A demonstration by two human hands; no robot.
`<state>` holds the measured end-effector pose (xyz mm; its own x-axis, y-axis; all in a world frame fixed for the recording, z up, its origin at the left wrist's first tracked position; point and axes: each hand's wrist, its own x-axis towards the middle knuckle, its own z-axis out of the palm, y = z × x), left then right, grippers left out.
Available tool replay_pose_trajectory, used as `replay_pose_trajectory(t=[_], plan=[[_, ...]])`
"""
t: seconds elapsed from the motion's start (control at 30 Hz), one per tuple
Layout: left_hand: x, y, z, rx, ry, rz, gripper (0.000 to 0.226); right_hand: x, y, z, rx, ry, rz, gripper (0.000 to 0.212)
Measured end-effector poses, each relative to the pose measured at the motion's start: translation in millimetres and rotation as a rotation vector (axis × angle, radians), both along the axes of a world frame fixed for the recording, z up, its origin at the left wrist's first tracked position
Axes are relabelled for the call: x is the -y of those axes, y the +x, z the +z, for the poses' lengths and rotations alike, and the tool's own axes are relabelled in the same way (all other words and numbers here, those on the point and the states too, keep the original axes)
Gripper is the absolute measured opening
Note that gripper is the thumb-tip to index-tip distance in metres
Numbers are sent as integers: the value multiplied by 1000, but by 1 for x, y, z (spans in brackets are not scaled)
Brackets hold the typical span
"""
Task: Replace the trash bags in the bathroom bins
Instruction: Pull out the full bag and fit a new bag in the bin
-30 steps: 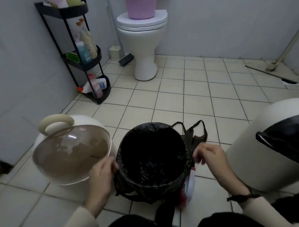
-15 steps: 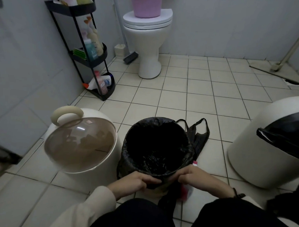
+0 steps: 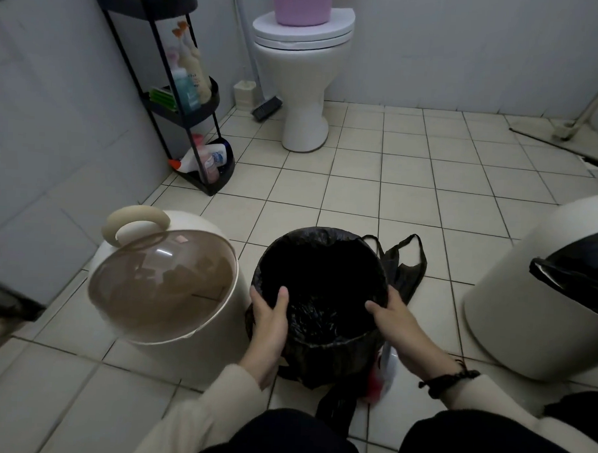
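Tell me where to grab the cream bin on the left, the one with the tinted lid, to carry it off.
Take the cream bin by the arched handle at its back top edge, reaching down from above. The loop stands clear of the tinted lid, leaving room for fingers; the body is wide, smooth and rounded.

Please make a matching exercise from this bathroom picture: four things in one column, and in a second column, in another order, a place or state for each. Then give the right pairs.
Things:
1. pink bucket
2. black-lined bin
3. cream bin with brown lid
4. black shelf rack

Places or states:
A. held at the rim by the left hand and the right hand
B. against the left wall, holding bottles
C. on the closed toilet lid
D. on the floor left of the held bin

Pairs: 1-C, 2-A, 3-D, 4-B
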<state>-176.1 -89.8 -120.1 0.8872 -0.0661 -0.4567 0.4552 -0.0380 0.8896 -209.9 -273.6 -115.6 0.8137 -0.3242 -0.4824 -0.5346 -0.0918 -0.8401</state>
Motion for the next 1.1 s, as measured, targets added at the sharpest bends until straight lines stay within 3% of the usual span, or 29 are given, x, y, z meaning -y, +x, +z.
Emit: replay_pose_trajectory(t=[0.13,0.2,0.3,0.33,0.4,0.47,0.5,0.6,0.7,0.77,0.83,0.93,0.97,1.03,1.1], plan=[[-5,27,12,-133,-288,145,56,3,1,-6,-47,306,-114,36],[-12,27,18,-170,-313,209,51,14,6,-5,14,243,-267,35],[-20,21,17,-105,-132,307,27,23,12,7,103,166,-362,10],[-22,18,15,-77,-41,345,23,22,12,11,107,159,-351,9],[-28,7,15,4,139,391,19,18,5,16,193,-72,-311,18],[-31,-10,13,90,159,215,25,12,-7,19,364,-288,-112,30],[-30,-17,14,82,132,33,28,5,-14,23,380,-280,65,38],[-21,-29,12,-114,180,-597,15,-10,-24,14,140,-337,662,40],[-16,-20,2,-180,354,-671,35,-11,-23,1,2,-521,816,39],[-17,-12,6,-138,585,-863,38,-9,-20,-2,-10,-714,948,35],[-19,-3,13,-40,651,-1076,29,-5,-18,12,49,-815,993,27],[-13,12,45,321,689,-1042,17,-2,-5,48,286,-771,866,18],[-10,17,54,526,808,-1034,17,2,1,54,345,-870,918,28],[-6,30,60,807,1086,-1169,36,9,16,55,256,-1137,1146,62],[-4,42,51,726,1306,-1411,56,11,32,45,93,-1331,1379,73]])
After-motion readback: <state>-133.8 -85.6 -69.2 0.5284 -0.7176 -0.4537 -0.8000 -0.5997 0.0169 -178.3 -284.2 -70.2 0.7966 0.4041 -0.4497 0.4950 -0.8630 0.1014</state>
